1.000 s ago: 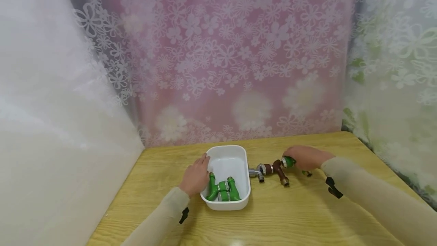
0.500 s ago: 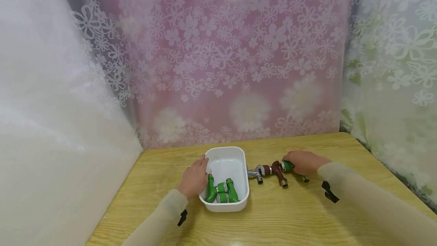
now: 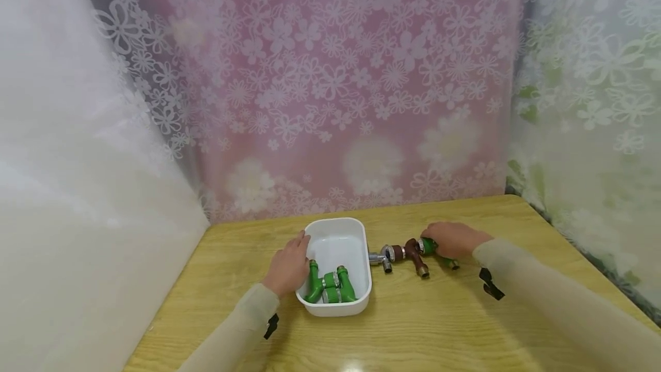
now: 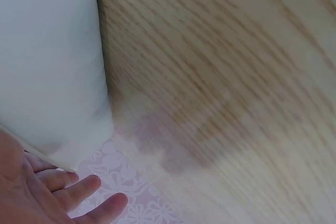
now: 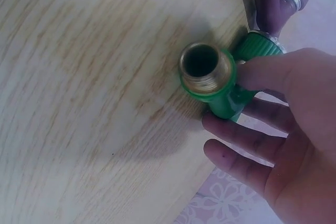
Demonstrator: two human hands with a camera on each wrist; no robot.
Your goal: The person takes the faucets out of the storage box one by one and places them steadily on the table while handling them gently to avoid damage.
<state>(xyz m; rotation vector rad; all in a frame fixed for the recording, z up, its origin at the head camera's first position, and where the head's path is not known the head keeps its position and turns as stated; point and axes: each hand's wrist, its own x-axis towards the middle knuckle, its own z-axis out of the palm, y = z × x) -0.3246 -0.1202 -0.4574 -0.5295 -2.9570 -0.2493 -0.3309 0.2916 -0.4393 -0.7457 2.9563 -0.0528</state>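
A whitish sheet (image 3: 77, 188) slopes down left of the left hand (image 3: 287, 266); a pale curtain (image 3: 594, 159) with floral and green-leaf patterning hangs right of the right hand (image 3: 454, 239). Beyond both hangs a flower-printed pink curtain (image 3: 335, 90); beneath them lies a wood-grained desk (image 3: 413, 332).

Cream sleeves (image 3: 547, 281) bear black wrist attachments (image 3: 492, 286).

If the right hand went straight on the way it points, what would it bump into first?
Most likely the brown fitting, just beyond the green fitting that the right hand grips; I can't tell whether the two fittings touch.
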